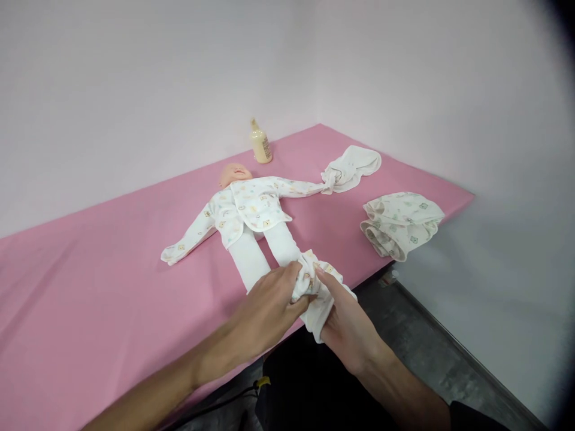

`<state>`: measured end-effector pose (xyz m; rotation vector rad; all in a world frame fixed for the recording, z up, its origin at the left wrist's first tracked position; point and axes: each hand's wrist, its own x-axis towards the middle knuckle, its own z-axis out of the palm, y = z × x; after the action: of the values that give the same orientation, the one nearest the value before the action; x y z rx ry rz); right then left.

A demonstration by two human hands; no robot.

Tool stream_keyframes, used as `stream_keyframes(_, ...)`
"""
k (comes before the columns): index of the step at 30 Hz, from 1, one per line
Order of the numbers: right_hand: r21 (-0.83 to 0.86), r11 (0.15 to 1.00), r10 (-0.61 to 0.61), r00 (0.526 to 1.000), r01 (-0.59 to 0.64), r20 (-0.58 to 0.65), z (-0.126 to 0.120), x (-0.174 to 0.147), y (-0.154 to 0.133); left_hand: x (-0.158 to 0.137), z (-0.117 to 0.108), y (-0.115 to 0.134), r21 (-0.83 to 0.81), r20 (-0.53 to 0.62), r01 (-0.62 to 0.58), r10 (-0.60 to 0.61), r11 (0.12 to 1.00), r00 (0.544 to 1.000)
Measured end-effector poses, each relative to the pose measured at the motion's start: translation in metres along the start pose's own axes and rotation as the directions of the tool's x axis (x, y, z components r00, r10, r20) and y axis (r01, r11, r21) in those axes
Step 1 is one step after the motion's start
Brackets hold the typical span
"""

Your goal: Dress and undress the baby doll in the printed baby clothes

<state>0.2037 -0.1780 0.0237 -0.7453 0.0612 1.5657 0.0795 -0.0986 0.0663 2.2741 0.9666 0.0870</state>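
Note:
A baby doll [233,173] lies on its back on the pink tabletop [135,287], in a white patterned jacket [258,206]. Its white legs [249,257] point toward me. Bunched baby pants [309,278], white with a small animal print, are gathered at the lower end of the leg on my right. My left hand [272,308] pinches the bunched cloth from the left. On the other side, my right hand [348,329] grips the same garment, thumb on top. The doll's feet are hidden by the cloth and my hands.
A pump bottle [261,145] of pale yellow liquid stands at the back near the wall. To the right lie a crumpled white cloth [354,167], touching the doll's sleeve end, and a folded printed garment [404,224] at the table's edge. Walls border the table behind and right.

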Motion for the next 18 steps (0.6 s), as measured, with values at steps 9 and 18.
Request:
stream_keyframes(9, 0.008, 0.999, 0.036, 0.995, -0.037, 0.098, -0.006, -0.005, -0.003, 0.012, -0.044, -0.018, -0.155, 0.213, -0.016, 0.050, 0.988, 0.976)
stream_keyframes(18, -0.007, 1.000, 0.029, 0.999, -0.028, 0.043, -0.010, -0.007, 0.002, 0.028, -0.051, -0.037, 0.087, 0.031, 0.009, -0.012, 0.996, 0.999)
